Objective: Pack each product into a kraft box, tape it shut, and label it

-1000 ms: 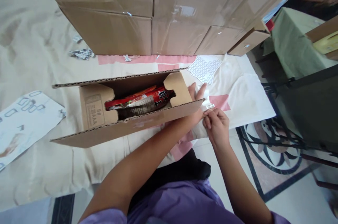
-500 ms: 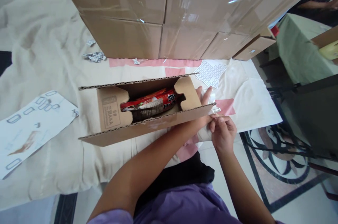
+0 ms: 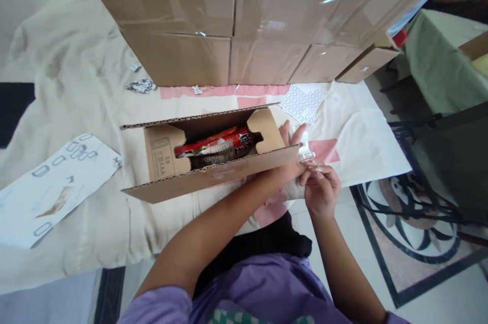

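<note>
An open cardboard box (image 3: 213, 174) lies lengthwise in front of me, its long flaps up, with red snack packets (image 3: 229, 142) inside. My left hand (image 3: 292, 136) is at the box's right end, fingers stretched out and apart; the near flap covers part of it. Close against my left wrist, my right hand (image 3: 321, 187) is closed, thumb and fingers pinched together. What they pinch is too small to make out. A whitish strip (image 3: 306, 151) with a small printed mark sits beside my left hand, just above the pinch.
Taped cardboard boxes (image 3: 183, 57) stand stacked at the back. A sheet of printed labels (image 3: 303, 102) lies right of the box, a larger paper sheet (image 3: 61, 186) left. Crumpled paper (image 3: 141, 86) lies near the stack. At the far right is another table (image 3: 438, 54) with a person behind.
The view has shifted slightly, moving the left paper sheet rightward in the picture. Both hands keep nearly the same place by the box's right end, the right one still pinching at the left wrist.
</note>
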`<state>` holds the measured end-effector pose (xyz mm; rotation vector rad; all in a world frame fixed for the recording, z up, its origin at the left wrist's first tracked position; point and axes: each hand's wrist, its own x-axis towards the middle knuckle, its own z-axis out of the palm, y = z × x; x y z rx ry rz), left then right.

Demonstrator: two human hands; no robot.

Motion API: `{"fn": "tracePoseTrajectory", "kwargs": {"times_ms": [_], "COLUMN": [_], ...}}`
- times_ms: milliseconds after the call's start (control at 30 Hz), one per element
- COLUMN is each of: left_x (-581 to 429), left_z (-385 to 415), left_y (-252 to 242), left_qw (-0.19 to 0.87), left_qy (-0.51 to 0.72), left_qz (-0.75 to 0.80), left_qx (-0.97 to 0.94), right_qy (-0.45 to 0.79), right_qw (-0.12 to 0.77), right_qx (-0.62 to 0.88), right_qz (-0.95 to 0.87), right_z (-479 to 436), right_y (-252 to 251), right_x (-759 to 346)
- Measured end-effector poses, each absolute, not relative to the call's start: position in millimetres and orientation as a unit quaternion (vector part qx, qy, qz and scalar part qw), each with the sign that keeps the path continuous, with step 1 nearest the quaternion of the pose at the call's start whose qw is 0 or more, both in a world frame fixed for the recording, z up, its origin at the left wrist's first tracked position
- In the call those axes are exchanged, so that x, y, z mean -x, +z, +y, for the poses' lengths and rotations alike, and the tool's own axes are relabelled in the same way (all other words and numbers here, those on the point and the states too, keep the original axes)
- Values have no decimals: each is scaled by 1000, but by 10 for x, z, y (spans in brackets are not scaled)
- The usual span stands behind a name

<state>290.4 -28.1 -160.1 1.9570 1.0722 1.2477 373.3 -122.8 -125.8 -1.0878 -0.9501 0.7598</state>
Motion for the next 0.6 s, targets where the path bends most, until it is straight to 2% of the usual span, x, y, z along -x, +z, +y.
{"fn": "tracePoseTrajectory", "kwargs": {"times_ms": [100, 333, 600], "left_x": [-2813, -2552, -2462], "left_z": [-306, -369, -331], "left_y": [-1492, -1221, -1148], "left_qw": [292, 241, 258], "left_qy": [486, 470, 420], "left_qz": [404, 269, 227], "left_qx": [-717, -806, -840], "right_qy": [332, 306, 184], "right_qw": [690, 684, 621], "right_qx": [481, 467, 512], "right_qz": [-428, -470, -564], "right_z": [-1250, -1322, -1368], "right_y": [-1270, -1366, -1381], "right_x": [-3704, -3707, -3676]}}
